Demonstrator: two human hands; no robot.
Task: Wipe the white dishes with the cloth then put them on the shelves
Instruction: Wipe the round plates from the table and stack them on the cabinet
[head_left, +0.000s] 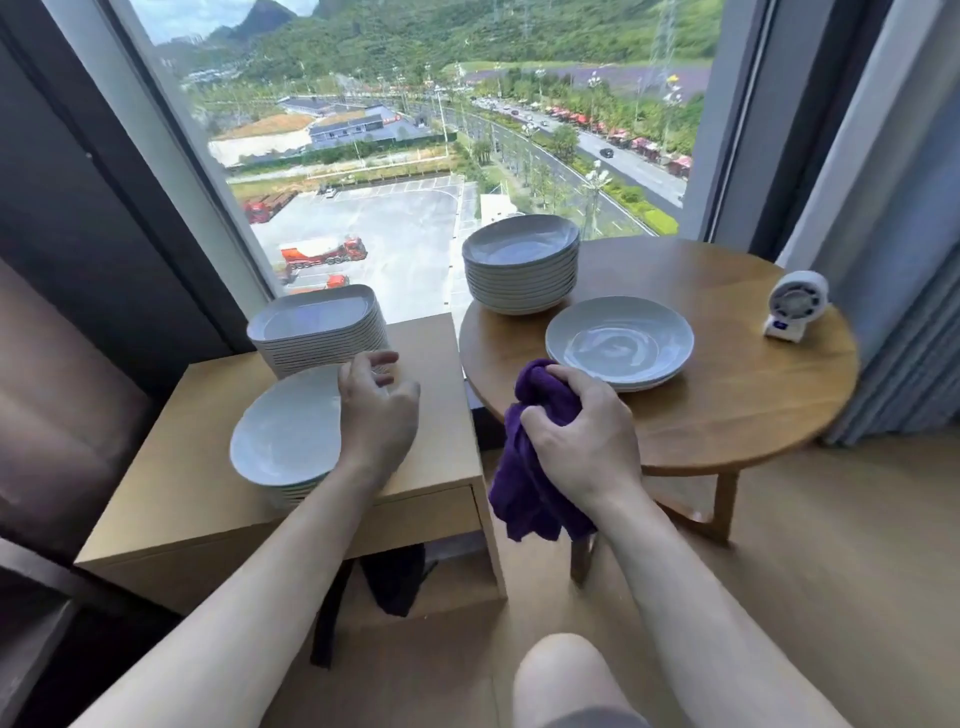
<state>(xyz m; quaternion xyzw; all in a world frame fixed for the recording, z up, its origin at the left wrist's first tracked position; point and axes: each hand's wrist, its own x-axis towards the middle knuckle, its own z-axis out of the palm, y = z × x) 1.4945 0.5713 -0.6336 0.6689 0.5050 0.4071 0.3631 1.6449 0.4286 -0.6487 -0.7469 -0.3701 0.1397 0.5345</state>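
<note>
Head view, four stacks of white dishes (521, 275), one purple cloth (524, 483) bunched in right grip (582, 431), left grip (379, 410) loosely wide.

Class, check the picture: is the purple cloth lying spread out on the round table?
No: the right hand grips the bunched purple cloth, which hangs down beside the round table.

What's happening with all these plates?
A person sits by a window. The right hand grips a purple cloth. The left hand is at the rim of the top plate of a stack on the square side table; whether it grips it is unclear. More white dishes wait on the round table.
</note>
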